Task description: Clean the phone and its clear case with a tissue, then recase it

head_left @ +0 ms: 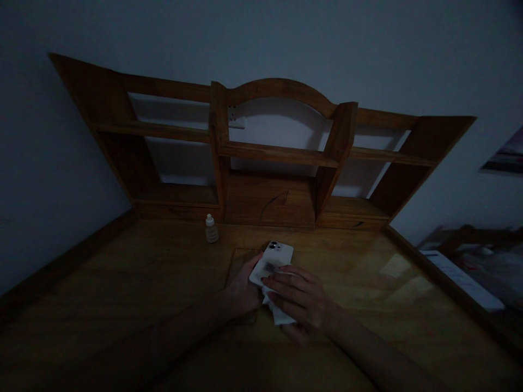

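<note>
A white smartphone (283, 252), its back with the camera lenses facing up, is gripped along its left edge by my left hand (244, 288). My right hand (304, 296) presses a white tissue (281, 316) against the lower part of the phone's back, fingers bent over it. Part of the tissue hangs below the phone. Beneath the left hand, a thin rectangular clear case or plate (237, 261) lies on the desk, mostly covered by the hand and phone.
A small white-capped dropper bottle (211, 231) stands on the wooden desk (163, 261) near the shelf. A wooden shelf unit (272, 204) rises along the back. Beyond the desk's right edge lies a white flat object (466, 280). The room is dim.
</note>
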Action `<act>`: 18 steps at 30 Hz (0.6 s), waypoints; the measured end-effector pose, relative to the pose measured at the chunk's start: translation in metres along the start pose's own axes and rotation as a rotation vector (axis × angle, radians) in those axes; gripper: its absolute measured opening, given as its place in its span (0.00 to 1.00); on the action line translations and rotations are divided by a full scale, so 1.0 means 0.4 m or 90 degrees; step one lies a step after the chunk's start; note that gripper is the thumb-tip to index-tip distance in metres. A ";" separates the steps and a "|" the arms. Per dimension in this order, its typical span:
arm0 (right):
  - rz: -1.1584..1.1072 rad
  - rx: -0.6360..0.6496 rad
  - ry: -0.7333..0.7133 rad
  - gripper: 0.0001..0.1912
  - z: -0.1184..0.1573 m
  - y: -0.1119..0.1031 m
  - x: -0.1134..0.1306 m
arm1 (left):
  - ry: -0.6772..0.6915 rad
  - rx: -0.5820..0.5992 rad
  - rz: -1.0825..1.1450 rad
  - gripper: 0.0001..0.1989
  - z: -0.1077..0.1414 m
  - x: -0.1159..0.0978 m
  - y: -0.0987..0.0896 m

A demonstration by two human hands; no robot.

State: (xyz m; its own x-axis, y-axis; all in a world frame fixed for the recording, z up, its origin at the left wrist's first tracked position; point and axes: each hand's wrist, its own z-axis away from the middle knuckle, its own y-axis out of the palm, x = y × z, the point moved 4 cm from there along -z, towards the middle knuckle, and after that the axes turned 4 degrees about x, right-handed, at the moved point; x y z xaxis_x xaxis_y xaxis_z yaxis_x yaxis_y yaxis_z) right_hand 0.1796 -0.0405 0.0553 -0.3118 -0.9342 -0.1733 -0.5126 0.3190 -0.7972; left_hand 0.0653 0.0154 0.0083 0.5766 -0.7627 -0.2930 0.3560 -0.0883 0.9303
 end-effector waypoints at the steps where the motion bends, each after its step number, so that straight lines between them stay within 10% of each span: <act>1: -0.001 -0.010 0.000 0.16 0.000 -0.002 0.001 | -0.014 0.018 0.028 0.18 -0.003 0.002 -0.004; 18: -0.037 -0.112 0.069 0.15 0.011 -0.041 -0.004 | 0.005 -0.038 -0.071 0.12 -0.001 0.006 0.007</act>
State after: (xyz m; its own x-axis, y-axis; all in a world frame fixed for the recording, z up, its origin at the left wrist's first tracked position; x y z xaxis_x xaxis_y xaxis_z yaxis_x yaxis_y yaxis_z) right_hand 0.1918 -0.0450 0.0662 -0.3576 -0.9320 -0.0596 -0.6612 0.2977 -0.6886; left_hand 0.0678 0.0135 0.0101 0.5367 -0.7449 -0.3964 0.4613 -0.1344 0.8770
